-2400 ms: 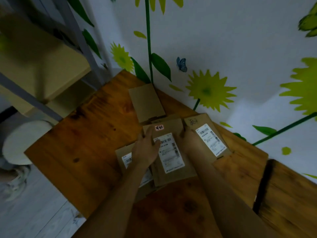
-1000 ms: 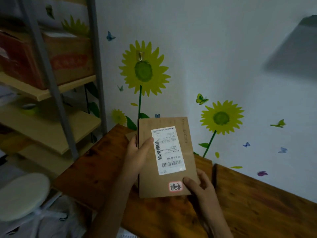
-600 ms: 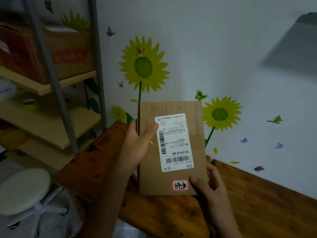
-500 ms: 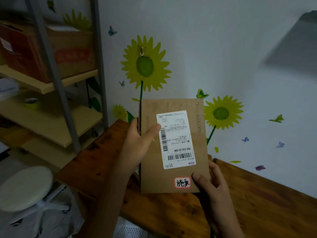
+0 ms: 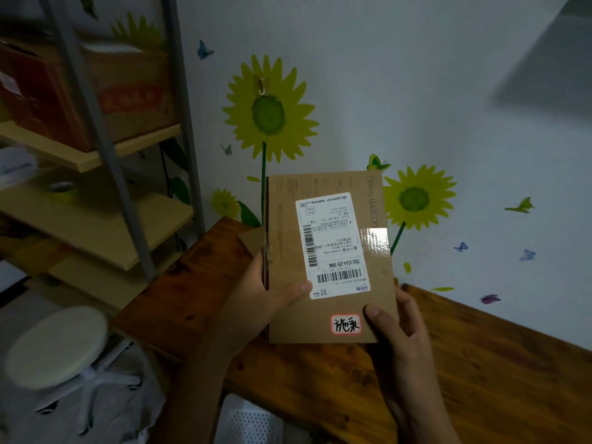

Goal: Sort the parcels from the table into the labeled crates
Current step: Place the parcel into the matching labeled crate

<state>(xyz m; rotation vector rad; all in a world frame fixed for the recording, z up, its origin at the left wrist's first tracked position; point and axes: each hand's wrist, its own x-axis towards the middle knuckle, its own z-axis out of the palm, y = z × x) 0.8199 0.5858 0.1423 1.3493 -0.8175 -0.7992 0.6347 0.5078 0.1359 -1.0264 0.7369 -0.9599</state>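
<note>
- The table [image 5: 480,373] was of dark wood and stood in the corner against the wall; a second parcel [image 5: 251,240] lay on it, mostly hidden behind the held one.
- The shelf [image 5: 96,219] stood to the left of the table, with a big box [image 5: 96,91] on its upper board.
- A white perforated thing [image 5: 250,424] showed at the bottom edge, below the table edge; it could be a crate, but no label on it was visible.
- The parcel [image 5: 326,251], a flat cardboard one, was held upright in the air above the table, its printed face toward the camera.
- The left hand [image 5: 256,306] gripped the left edge, the thumb lying across the front near the white label [image 5: 331,245].
- The right hand [image 5: 397,325] held the lower right corner, the thumb on the front just beside the sticker [image 5: 346,324].
- The sticker, red-framed with handwritten characters, was readable and not covered.
- I judge that the step in hand was reading the parcel to choose its crate.
- To do it well, the thumbs should stay off the sticker, the face should stay square to the eyes, and both hands should hold until the name is matched to a crate label.
</note>
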